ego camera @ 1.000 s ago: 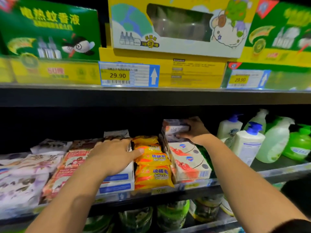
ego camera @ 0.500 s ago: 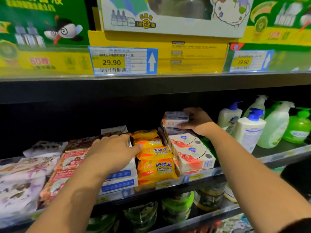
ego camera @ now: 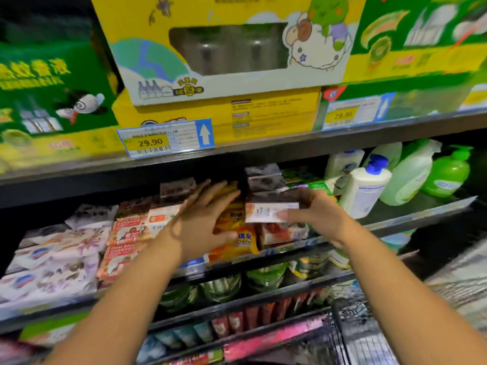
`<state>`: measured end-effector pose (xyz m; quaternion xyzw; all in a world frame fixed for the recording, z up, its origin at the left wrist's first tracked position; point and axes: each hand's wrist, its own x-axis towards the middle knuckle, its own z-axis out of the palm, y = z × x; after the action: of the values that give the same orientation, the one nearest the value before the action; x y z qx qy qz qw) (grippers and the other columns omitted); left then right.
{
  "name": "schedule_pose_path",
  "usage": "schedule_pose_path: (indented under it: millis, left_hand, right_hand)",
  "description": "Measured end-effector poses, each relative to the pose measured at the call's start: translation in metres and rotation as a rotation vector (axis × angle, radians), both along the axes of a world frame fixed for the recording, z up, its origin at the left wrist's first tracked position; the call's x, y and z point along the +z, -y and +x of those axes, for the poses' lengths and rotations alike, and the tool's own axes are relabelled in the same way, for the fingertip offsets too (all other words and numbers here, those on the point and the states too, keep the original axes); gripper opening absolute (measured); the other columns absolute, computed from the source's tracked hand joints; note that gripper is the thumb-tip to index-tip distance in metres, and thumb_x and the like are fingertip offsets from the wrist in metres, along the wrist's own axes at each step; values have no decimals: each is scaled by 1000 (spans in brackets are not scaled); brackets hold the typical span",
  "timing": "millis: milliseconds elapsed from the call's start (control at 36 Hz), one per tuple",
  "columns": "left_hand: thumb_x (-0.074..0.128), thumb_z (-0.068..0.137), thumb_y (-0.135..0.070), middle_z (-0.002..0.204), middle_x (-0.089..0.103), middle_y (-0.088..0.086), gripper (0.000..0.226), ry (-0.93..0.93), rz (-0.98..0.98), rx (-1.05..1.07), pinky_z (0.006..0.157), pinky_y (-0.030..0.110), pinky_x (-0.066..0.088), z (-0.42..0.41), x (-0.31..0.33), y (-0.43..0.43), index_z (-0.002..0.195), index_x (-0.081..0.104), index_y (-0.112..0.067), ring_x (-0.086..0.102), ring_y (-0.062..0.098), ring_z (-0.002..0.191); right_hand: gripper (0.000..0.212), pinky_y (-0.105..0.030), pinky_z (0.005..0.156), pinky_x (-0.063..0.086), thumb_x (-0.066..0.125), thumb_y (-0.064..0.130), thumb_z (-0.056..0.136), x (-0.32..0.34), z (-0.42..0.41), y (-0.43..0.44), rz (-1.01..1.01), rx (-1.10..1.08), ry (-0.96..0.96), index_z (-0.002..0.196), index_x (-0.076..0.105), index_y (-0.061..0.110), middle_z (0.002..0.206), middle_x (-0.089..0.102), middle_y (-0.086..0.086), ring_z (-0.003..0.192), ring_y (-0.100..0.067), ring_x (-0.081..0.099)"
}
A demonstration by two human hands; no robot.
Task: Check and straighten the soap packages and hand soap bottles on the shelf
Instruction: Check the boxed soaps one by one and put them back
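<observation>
My right hand point(ego camera: 320, 216) grips a small white soap box point(ego camera: 266, 212), held out in front of the stacked white-and-red soap boxes point(ego camera: 279, 231). My left hand point(ego camera: 203, 222) lies flat with fingers spread on the yellow sulfur soap packs point(ego camera: 241, 242) in the middle of the shelf. Red-and-white goat soap packs point(ego camera: 126, 233) and pale floral soap packages point(ego camera: 60, 256) lie to the left. Hand soap pump bottles stand upright at the right: a white one with a blue pump point(ego camera: 365, 188), a pale green one point(ego camera: 409, 177) and a bright green one point(ego camera: 448, 172). The picture is blurred.
The dark shelf's front rail point(ego camera: 411, 219) carries price strips. The shelf above holds large yellow and green boxes point(ego camera: 226, 48) with a 29.90 price tag point(ego camera: 164, 139). Lower shelves hold green jars point(ego camera: 221, 288) and small tubes. A wire basket point(ego camera: 369, 335) sits at lower right.
My right hand has pulled the small soap box off the top of the stack and toward me. My left hand slid right, from the blue-and-white boxes onto the yellow packs. The view tilted.
</observation>
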<state>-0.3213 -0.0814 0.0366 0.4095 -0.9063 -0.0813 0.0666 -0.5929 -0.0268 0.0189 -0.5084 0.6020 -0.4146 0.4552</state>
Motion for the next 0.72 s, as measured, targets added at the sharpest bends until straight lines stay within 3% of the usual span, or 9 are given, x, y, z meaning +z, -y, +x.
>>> schedule_pose_path:
  millis: [83, 139, 194, 278, 389, 500, 556, 639, 722]
  left_hand:
    - [76, 81, -49, 149, 31, -22, 79, -265, 203, -83, 109, 10, 19, -15, -5, -21, 141, 25, -52, 28, 1, 141]
    - [79, 80, -42, 124, 51, -30, 59, -508, 287, -1, 88, 8, 37, -26, -7, -39, 120, 38, -55, 51, -12, 111]
    - [78, 84, -32, 104, 58, -28, 41, -686, 315, 89, 73, 8, 40, -34, -7, -51, 106, 47, -47, 55, -14, 94]
    - [75, 82, -36, 91, 65, -21, 30, -897, 407, 164, 71, 13, 47, -40, -10, -60, 101, 52, -39, 61, -7, 87]
    - [72, 86, -28, 94, 68, -26, 26, -1126, 526, 274, 72, 14, 51, -42, -7, -68, 106, 57, -33, 65, -3, 89]
    - [72, 79, -32, 104, 69, -9, 46, -1145, 637, 250, 67, 25, 56, -37, -12, -72, 121, 55, -35, 69, 9, 88]
    - [83, 76, -39, 123, 61, -8, 65, -1001, 640, 149, 77, 32, 58, -27, -18, -68, 131, 49, -46, 66, 8, 101]
    - [84, 62, -60, 149, 22, -35, 87, -634, 457, -39, 112, 37, 38, -16, -20, -60, 133, 34, -69, 29, -3, 141]
    - [75, 70, -62, 149, 22, -37, 67, -589, 147, -61, 112, 36, 35, -20, -19, -53, 129, 41, -67, 27, -7, 139]
  right_hand:
    - [36, -20, 74, 53, 80, 15, 81, 7, 10, -21, 10, 31, 101, 115, 70, 10, 103, 77, -1, 93, -15, 73]
    - [31, -23, 77, 54, 76, 16, 82, 7, 15, -31, 34, 42, 215, 111, 73, 4, 105, 77, -6, 95, -19, 73]
    - [32, -28, 79, 56, 72, 24, 86, 9, 19, -39, 83, 64, 301, 111, 73, 5, 107, 76, -10, 98, -23, 72]
    - [37, -35, 88, 56, 72, 39, 87, 10, 19, -48, 95, 114, 348, 115, 73, 15, 114, 74, -8, 105, -23, 70]
    - [31, -30, 92, 55, 76, 22, 85, 14, 19, -57, 8, 155, 288, 116, 71, 19, 117, 73, -3, 109, -21, 69]
    - [28, -28, 68, 56, 74, 20, 79, 13, 32, -58, 15, 5, 363, 106, 72, 13, 100, 76, -13, 87, -23, 72]
    - [21, -31, 60, 53, 72, 20, 85, 13, 35, -58, 68, -77, 444, 104, 72, 12, 99, 75, -18, 81, -25, 69]
    - [36, -30, 53, 45, 76, 29, 78, 15, 34, -59, 167, -142, 560, 102, 70, 3, 99, 73, -23, 72, -24, 67]
    - [48, -26, 45, 45, 75, 37, 72, 16, 31, -57, 218, -130, 575, 102, 72, 0, 91, 72, -25, 62, -24, 63]
